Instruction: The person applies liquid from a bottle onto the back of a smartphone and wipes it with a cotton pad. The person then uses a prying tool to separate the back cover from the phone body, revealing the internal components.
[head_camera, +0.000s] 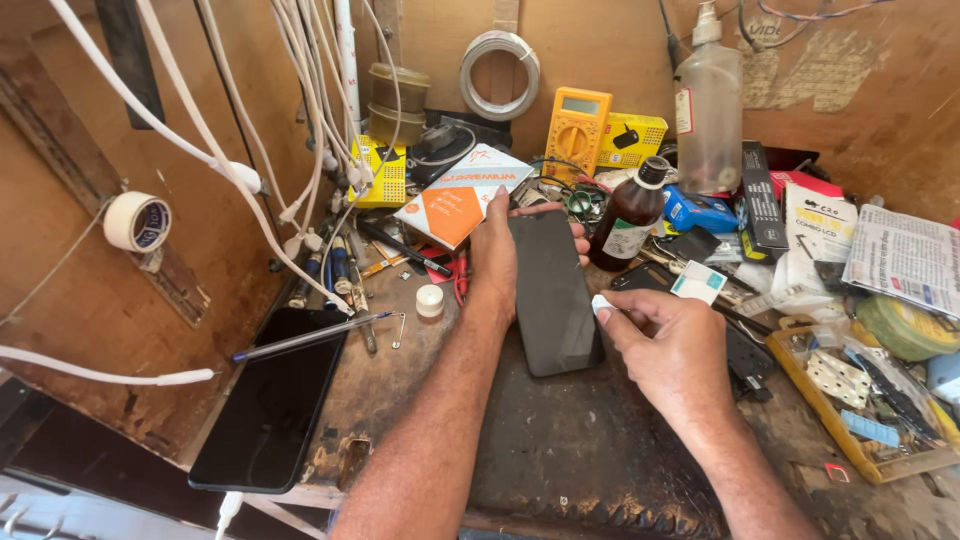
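While the left hand (497, 255) lies along the left edge of one black smartphone (552, 292), its fingers curled over the top end and gripping it against the worn workbench (560, 450), the right hand (668, 345) hovers just beside the phone's right edge with thumb and forefinger pinched narrowly on one small white scrap (600, 304); what the scrap is cannot be told. The phone lies face down or dark, long axis running away from the person, near the middle of the bench. A second dark phone (270, 405) lies flat at the bench's left front corner, well apart from the hands, with one blue-tipped pen (310, 337) resting across its upper end. Behind the held phone stands one brown glass bottle (627, 215) with a dark cap, and beyond it one tall clear spray bottle (708, 105). One yellow multimeter (576, 130) leans against the back wall beneath one coil of white wire (499, 75). One roll of tape (137, 221) hangs on the left wall. One small white cap (429, 300) sits left of the left wrist, and one yellow tray (800, 385) of small parts stands to the right.
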